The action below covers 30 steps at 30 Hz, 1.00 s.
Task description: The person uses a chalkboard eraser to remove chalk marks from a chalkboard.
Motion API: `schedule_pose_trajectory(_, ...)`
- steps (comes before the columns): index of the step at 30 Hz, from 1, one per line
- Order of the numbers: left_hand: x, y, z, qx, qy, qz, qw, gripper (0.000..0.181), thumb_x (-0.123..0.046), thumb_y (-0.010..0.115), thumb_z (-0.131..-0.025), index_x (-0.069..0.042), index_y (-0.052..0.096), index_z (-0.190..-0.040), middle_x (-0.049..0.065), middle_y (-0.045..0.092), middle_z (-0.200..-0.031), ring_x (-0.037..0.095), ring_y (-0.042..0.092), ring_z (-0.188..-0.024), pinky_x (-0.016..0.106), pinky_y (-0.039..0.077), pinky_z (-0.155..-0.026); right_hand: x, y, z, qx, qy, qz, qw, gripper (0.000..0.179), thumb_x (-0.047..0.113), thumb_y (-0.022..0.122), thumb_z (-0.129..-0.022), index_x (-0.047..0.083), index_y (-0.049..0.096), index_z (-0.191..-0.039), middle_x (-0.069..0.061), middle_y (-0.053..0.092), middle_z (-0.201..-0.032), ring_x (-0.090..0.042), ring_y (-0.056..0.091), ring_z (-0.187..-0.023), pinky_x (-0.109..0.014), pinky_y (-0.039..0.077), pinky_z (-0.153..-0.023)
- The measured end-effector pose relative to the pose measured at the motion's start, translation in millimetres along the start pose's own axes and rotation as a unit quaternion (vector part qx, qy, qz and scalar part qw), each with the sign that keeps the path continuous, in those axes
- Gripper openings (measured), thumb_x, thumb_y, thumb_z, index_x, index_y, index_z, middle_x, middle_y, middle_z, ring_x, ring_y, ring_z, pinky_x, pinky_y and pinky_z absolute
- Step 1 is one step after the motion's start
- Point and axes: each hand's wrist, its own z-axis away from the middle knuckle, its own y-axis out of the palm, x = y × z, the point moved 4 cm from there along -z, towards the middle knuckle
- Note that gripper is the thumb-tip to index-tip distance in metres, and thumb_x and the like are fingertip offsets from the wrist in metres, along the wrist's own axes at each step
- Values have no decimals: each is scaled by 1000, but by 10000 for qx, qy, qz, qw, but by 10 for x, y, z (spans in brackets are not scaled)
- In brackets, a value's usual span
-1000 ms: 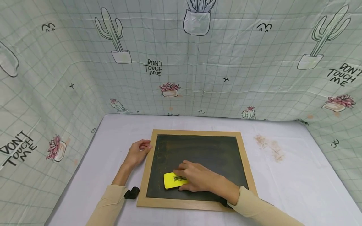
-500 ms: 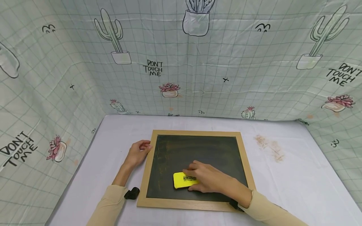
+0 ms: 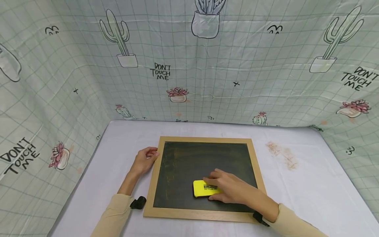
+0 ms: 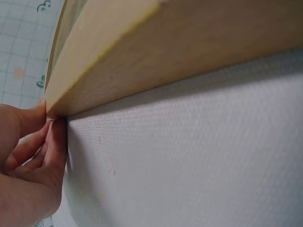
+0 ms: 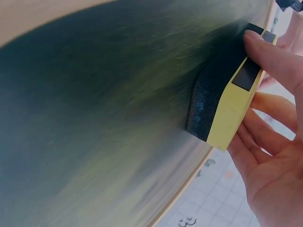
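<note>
A small chalkboard with a wooden frame lies flat on the white-covered table. My right hand holds a yellow board eraser by its long sides, its dark felt against the lower middle of the black surface. In the right wrist view, the thumb presses one side of the eraser and the fingers curl round the other. At the board's left edge, my left hand grips the wooden frame, thumb on its side and curled fingers tucked at its lower edge. Faint yellowish chalk traces show on the board's left part.
Brownish smudges mark the tablecloth right of the board. A grid-patterned cloth with cactus drawings hangs behind and along both sides. Black wrist devices sit at the left wrist and right wrist.
My right hand has slid the eraser to the right across the lower part of the chalkboard. The left hand and the board have stayed in place.
</note>
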Motion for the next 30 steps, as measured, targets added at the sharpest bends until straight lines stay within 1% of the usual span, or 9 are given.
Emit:
schedule_pose_trajectory(4,1,1,-8,6,-11,-7,10000,28,-3,65,-100,12,64,-123,21,67,-106,29,63,-97,30,48,-84,-35,-25,83,-45,90,-1,9999,55,33,84,-87,3,70,-130,-6,68,-112,-14,56,-95,-24,52,-77)
schedule_pose_trajectory(8,0,2,-10,9,-31,-21,10000,28,-4,65,-100,11,64,-124,21,67,-107,30,63,-98,30,48,-84,-63,-53,165,-186,54,7,9998,54,33,84,-87,2,70,-129,-6,68,-109,-14,55,-93,-23,52,-75)
schedule_pose_trajectory(12,-9,-1,-6,-18,16,-47,10000,28,-4,65,-100,12,64,-123,21,67,-106,30,63,-98,31,49,-84,-91,-74,238,-333,-4,5,9994,53,31,85,-86,1,71,-127,-6,67,-107,-13,54,-91,-22,51,-73)
schedule_pose_trajectory(19,-33,-3,9,-48,34,-29,10000,27,-3,65,-100,12,64,-122,22,67,-106,30,63,-97,31,49,-84,-155,-70,371,-331,262,-64,9991,55,31,86,-86,1,70,-129,-6,67,-109,-13,54,-93,-24,52,-74)
schedule_pose_trajectory(26,-35,-5,13,0,108,26,9999,27,-3,64,-100,14,64,-121,23,67,-105,32,64,-97,35,49,-85,-193,-90,484,-471,342,-37,9983,54,31,86,-85,2,71,-128,-5,67,-110,-13,56,-94,-25,53,-74)
schedule_pose_trajectory(30,-17,0,9,-14,90,33,10000,27,-2,64,-100,13,64,-122,22,67,-105,32,63,-97,34,49,-85,-221,-103,534,-459,419,21,9981,54,32,85,-86,3,71,-128,-5,67,-110,-12,55,-94,-25,53,-75)
